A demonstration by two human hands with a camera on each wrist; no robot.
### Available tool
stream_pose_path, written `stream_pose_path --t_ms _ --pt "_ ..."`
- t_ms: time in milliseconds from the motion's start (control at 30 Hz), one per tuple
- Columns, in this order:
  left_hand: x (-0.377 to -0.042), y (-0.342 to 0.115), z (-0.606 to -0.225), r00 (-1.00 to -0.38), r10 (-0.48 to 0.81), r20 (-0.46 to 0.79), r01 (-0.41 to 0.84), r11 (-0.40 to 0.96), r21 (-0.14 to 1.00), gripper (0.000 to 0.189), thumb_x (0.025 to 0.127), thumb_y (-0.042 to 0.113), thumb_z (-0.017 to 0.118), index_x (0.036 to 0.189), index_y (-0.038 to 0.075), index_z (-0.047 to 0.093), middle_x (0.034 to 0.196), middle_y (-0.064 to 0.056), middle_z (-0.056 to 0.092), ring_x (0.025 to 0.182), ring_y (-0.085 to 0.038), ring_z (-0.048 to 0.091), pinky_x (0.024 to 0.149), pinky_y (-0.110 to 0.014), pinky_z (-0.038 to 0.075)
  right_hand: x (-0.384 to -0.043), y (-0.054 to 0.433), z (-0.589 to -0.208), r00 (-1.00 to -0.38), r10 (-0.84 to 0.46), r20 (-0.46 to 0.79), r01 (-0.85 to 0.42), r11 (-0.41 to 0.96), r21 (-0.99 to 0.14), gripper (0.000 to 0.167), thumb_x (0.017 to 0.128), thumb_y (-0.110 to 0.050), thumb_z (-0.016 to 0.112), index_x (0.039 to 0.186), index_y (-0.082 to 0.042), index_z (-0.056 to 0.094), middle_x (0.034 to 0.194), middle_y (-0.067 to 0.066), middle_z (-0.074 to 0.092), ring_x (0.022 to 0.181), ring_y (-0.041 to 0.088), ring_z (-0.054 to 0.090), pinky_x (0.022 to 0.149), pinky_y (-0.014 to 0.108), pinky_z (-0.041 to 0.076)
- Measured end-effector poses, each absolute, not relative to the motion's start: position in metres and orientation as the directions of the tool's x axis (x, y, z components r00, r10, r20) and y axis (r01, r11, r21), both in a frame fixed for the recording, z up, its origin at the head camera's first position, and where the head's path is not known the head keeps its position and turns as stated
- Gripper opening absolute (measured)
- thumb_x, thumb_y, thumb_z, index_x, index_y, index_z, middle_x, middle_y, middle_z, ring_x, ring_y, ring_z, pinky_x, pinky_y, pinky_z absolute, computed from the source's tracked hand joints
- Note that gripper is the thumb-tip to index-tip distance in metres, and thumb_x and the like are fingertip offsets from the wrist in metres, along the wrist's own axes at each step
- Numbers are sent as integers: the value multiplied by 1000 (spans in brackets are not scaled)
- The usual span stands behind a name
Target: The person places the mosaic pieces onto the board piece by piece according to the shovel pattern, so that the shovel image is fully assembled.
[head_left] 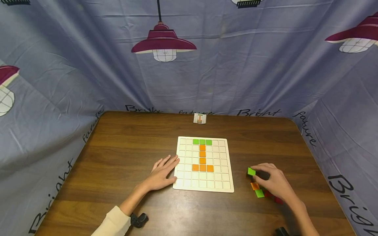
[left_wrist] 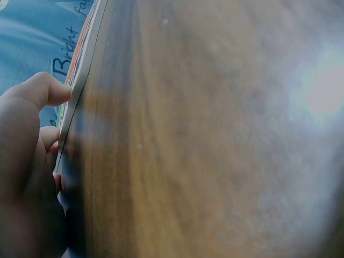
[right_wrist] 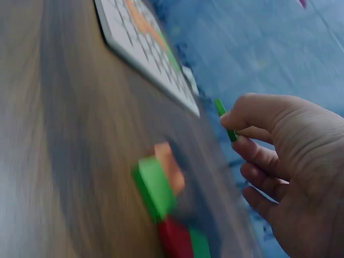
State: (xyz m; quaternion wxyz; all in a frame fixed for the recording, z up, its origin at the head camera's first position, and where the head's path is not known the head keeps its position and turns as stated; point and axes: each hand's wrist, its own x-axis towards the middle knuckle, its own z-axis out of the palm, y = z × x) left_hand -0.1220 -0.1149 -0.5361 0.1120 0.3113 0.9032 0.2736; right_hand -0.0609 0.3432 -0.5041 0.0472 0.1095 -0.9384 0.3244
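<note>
A white gridded board (head_left: 218,186) lies on the wooden table, with three green tiles in its top row. Below them several orange tiles form a column that ends in a short row. My left hand (head_left: 160,175) rests at the board's left edge, fingers spread and fairly straight, fingertips touching the rim. To the right of the board, my right hand (head_left: 274,182) pinches a green tile (right_wrist: 227,121) between thumb and fingers, raised over the table. Under that hand lie loose tiles: an orange tile (head_left: 255,186), a green tile (head_left: 260,193) and red tiles (head_left: 278,200), partly hidden by it.
A small card (head_left: 199,118) with a printed grid pattern lies at the table's far edge. Curtains (head_left: 206,75) printed with lamps and lettering hang behind and beside the table. A black device (head_left: 139,220) is worn at the left wrist.
</note>
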Motion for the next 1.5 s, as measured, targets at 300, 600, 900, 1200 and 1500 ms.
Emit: stream_pose_path --t_ms 300,600,900,1200,1500 --pt "-122 -115 -536 -784 620 -36 493 657 570 74 92 33 55 158 9 31 163 -5 24 150 -31 15 114 -59 9 -77 288 -505 -933 -295 204 -357 703 -616 32 82 -6 79 113 -12 75 111 0 68 108 30 57 86 56 50" --pt "-123 -116 -537 -782 622 -33 498 656 567 74 92 33 56 158 9 31 163 -5 24 150 -31 15 114 -58 9 -86 245 -515 -911 -370 182 -399 684 -610 31 78 -9 81 108 -16 78 106 -9 67 103 18 58 85 43 51" --pt "-122 -115 -535 -782 623 -30 498 653 570 74 92 32 56 157 8 31 163 -6 25 150 -32 16 114 -59 9 -90 227 -524 -899 -417 134 -409 689 -599 28 80 -10 80 108 -13 78 104 -7 67 103 18 57 88 42 49" --pt "-123 -115 -538 -783 621 -38 498 662 561 74 93 33 56 158 10 30 164 -5 24 150 -31 15 115 -58 8 -90 223 -523 -899 -421 118 -405 701 -587 26 80 -11 81 106 -14 79 102 -9 66 103 17 56 88 42 49" --pt "-123 -114 -536 -784 620 -38 492 658 570 74 92 32 56 158 9 31 164 -5 24 150 -31 15 115 -58 8 -92 223 -523 -891 -440 116 -416 685 -598 26 81 -12 81 107 -13 79 103 -8 66 103 18 56 89 43 48"
